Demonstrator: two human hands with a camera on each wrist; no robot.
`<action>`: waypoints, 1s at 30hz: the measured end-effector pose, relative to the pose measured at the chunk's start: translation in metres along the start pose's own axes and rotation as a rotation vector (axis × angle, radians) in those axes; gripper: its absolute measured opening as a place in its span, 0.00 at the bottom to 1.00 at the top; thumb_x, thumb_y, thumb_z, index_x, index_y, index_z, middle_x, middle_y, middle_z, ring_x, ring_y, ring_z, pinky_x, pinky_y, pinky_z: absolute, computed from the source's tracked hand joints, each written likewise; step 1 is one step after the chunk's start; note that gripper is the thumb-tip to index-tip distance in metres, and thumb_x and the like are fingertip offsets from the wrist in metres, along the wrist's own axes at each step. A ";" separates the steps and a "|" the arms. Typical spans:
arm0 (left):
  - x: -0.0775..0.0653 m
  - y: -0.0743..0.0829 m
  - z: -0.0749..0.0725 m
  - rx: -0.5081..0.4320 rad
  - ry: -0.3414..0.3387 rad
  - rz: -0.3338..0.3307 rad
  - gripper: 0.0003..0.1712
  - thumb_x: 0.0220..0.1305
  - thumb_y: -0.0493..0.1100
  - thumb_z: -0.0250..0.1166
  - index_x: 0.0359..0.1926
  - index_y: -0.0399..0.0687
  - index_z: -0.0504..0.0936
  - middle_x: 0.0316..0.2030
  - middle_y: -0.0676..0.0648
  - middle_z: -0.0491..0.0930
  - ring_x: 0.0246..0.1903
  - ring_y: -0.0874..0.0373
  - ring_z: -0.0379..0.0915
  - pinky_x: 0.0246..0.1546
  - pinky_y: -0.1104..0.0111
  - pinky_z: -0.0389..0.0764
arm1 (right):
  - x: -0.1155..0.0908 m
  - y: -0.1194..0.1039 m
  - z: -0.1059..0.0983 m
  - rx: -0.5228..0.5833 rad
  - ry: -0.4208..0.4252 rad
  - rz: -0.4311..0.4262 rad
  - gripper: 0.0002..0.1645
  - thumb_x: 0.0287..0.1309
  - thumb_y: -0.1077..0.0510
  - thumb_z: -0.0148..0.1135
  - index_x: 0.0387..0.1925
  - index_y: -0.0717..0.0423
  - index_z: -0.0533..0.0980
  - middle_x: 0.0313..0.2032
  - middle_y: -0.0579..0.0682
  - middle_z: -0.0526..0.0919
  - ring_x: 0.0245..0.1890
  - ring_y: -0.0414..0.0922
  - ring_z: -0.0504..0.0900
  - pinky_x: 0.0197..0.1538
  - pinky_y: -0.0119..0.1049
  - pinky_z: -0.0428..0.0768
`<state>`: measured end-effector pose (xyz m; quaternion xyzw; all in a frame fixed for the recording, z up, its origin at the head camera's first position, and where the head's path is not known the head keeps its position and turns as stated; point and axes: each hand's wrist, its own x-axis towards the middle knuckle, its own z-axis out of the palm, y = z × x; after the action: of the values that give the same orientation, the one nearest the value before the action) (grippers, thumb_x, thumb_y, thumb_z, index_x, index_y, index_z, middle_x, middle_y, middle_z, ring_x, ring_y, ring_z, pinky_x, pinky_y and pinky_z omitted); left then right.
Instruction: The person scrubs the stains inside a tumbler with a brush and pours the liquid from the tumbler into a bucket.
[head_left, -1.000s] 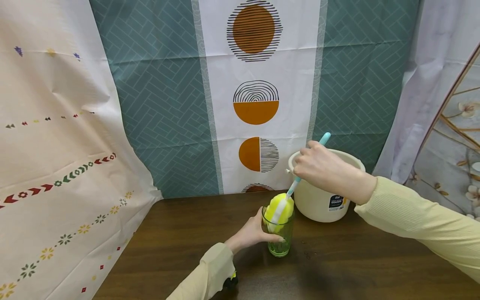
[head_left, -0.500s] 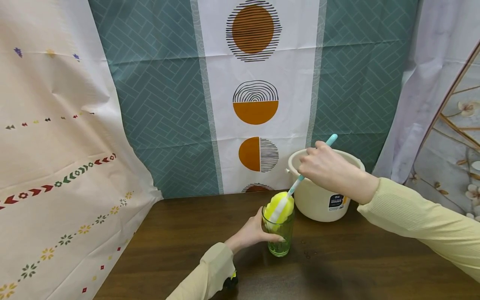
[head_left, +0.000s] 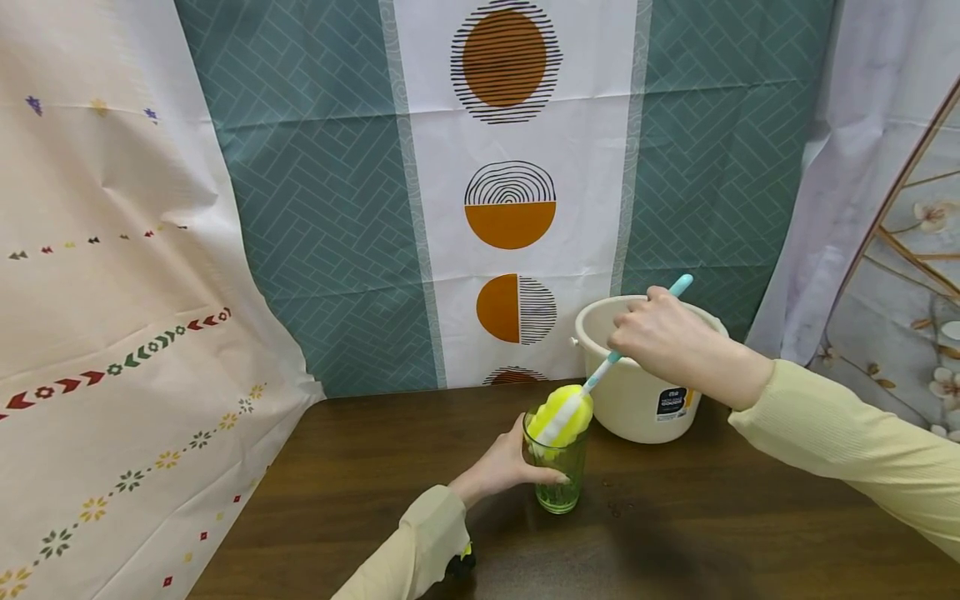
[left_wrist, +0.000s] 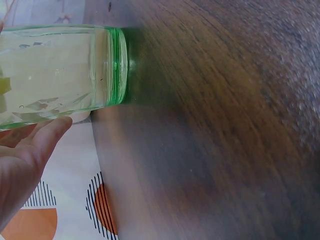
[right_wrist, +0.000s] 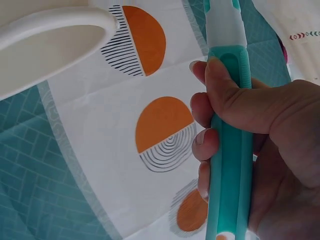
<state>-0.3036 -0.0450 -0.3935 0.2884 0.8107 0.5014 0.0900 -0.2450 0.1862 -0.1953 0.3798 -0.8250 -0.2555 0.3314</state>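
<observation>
A clear green drinking glass (head_left: 561,479) stands upright on the dark wooden table. My left hand (head_left: 508,460) grips it from the left, thumb across the near side. In the left wrist view the lower part of the glass (left_wrist: 60,75) and some fingers show. My right hand (head_left: 663,333) holds a cup-cleaning brush by its turquoise handle (right_wrist: 232,165), fingers wrapped round it and thumb pressed along it. The brush's yellow sponge head (head_left: 564,417) sits tilted in the mouth of the glass, its upper part above the rim.
A cream bucket (head_left: 630,408) with a dark label stands behind and to the right of the glass, below my right hand. Small water drops (head_left: 615,507) lie on the table (head_left: 360,475). Patterned cloths (head_left: 322,208) hang at the back and sides.
My right hand has moved right and slightly down, so the brush handle leans further right. The sponge head has shifted slightly right in the glass's mouth. My left hand and the glass stay put.
</observation>
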 end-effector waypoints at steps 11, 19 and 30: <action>0.000 0.001 0.001 0.007 0.011 -0.009 0.45 0.41 0.49 0.75 0.58 0.49 0.58 0.45 0.55 0.71 0.44 0.61 0.69 0.44 0.63 0.69 | -0.018 0.012 0.011 0.111 -0.039 0.018 0.11 0.33 0.60 0.73 0.18 0.44 0.78 0.14 0.40 0.63 0.16 0.40 0.63 0.21 0.35 0.60; 0.000 0.000 0.001 0.017 0.017 0.006 0.47 0.41 0.50 0.75 0.59 0.48 0.57 0.46 0.55 0.71 0.44 0.62 0.69 0.45 0.64 0.69 | -0.038 0.019 0.024 0.241 -0.057 0.095 0.13 0.32 0.59 0.74 0.20 0.41 0.77 0.15 0.35 0.65 0.16 0.39 0.65 0.18 0.34 0.60; 0.000 -0.001 0.001 0.012 0.022 0.022 0.50 0.41 0.49 0.75 0.62 0.51 0.55 0.47 0.56 0.71 0.44 0.62 0.69 0.45 0.64 0.68 | -0.064 0.019 0.043 0.403 0.008 0.187 0.17 0.32 0.57 0.74 0.17 0.40 0.71 0.16 0.33 0.64 0.13 0.36 0.60 0.13 0.32 0.57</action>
<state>-0.3035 -0.0445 -0.3950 0.2924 0.8114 0.5007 0.0736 -0.2538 0.2555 -0.2336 0.3611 -0.8897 -0.0522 0.2744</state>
